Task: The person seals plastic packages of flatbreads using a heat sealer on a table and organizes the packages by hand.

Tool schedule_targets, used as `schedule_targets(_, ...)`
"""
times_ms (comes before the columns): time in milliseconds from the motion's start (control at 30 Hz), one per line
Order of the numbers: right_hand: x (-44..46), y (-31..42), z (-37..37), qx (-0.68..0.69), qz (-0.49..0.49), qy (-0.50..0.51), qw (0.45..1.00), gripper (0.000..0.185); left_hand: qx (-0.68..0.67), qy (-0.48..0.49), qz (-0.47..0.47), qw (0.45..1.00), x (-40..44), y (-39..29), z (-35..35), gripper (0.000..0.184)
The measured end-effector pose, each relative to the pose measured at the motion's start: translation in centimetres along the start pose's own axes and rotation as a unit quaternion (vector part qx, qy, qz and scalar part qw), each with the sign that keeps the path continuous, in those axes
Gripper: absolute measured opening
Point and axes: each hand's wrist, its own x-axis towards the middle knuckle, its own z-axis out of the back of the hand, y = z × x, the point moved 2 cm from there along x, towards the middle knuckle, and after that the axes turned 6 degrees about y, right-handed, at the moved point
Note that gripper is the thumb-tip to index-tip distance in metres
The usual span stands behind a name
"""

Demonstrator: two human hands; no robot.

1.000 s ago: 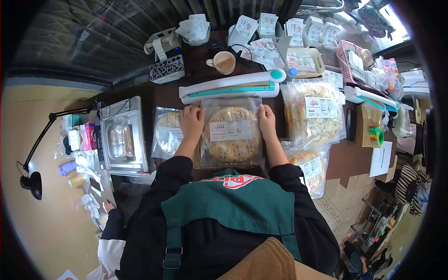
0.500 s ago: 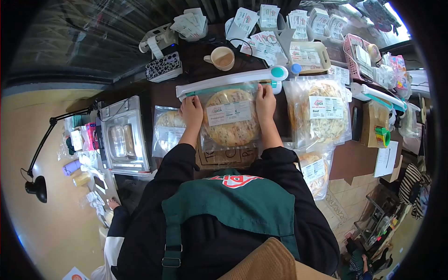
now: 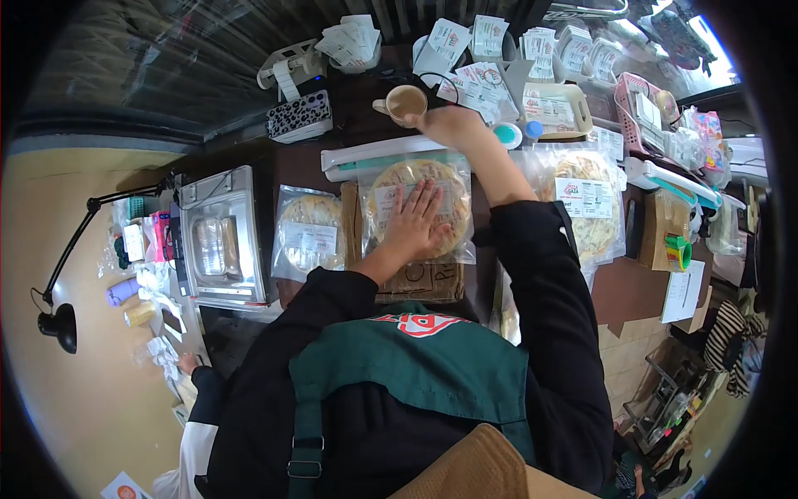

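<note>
My left hand (image 3: 413,220) lies flat with fingers spread on a bagged pizza (image 3: 382,179), over its white label. The top edge of the clear bag meets a long white and teal impulse sealer (image 3: 357,158). Past the sealer, my right hand (image 3: 453,126) is raised with its fingers pointing left, beside a beige mug (image 3: 406,104) of brown drink. Whether those fingers touch the mug or close on anything is unclear. Under the pizza is a cardboard box (image 3: 420,284).
Another bagged pizza (image 3: 309,233) lies left, and stacked pizza bags (image 3: 586,204) lie right. A metal-framed machine (image 3: 220,241) stands farther left. Label stacks (image 3: 445,46), a leopard-print case (image 3: 299,115) and a blue-capped bottle (image 3: 533,130) line the back. Another person's hand (image 3: 189,363) shows lower left.
My left hand has gone from the bag's upper left edge to flat on the pizza. My right hand has left the bag's right edge and moved up and left, near the mug.
</note>
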Motion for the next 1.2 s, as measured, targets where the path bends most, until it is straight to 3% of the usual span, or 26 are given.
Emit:
schedule_targets(100,2.0,0.4,-2.6,-0.023,-0.006,0.1,0.995,0.079,0.014,0.023,0.014,1.0,0.3,0.0,-0.1,0.071)
schedule_targets(200,3.4,0.3,-4.6,0.004,0.003,0.107,0.994,0.081,0.019,0.023,0.016,0.999,0.5,0.1,0.0,0.07)
schedule_targets(300,3.9,0.3,-6.1,0.022,0.014,0.051,0.998,0.076,0.016,0.013,0.018,1.0,0.6,0.0,0.1,0.07)
schedule_targets(400,2.8,0.3,-6.7,-0.003,0.01,-0.067,0.998,0.067,0.034,-0.008,0.014,0.999,0.6,-0.2,0.4,0.069)
schedule_targets(600,2.9,0.0,-7.1,-0.019,0.028,-0.121,0.992,0.06,-0.014,0.023,0.022,0.999,-2.3,-0.3,1.2,0.069)
schedule_targets(800,2.7,-0.4,-7.2,0.014,0.019,-0.09,0.996,0.061,-0.049,0.074,0.086,0.992,-9.2,0.5,2.7,0.061)
schedule_targets(933,1.1,-0.2,-6.3,0.055,0.007,-0.084,0.995,0.06,-0.049,-0.013,0.06,0.997,-11.9,1.8,1.8,0.067)
schedule_targets(1000,1.8,-0.4,-7.3,0.031,0.021,-0.15,0.988,0.059,-0.005,-0.049,0.056,0.997,-11.8,1.8,1.3,0.067)
schedule_targets(1200,1.0,0.0,-7.0,0.029,0.031,-0.178,0.983,0.061,0.018,-0.047,0.057,0.997,-12.0,2.0,1.2,0.062)
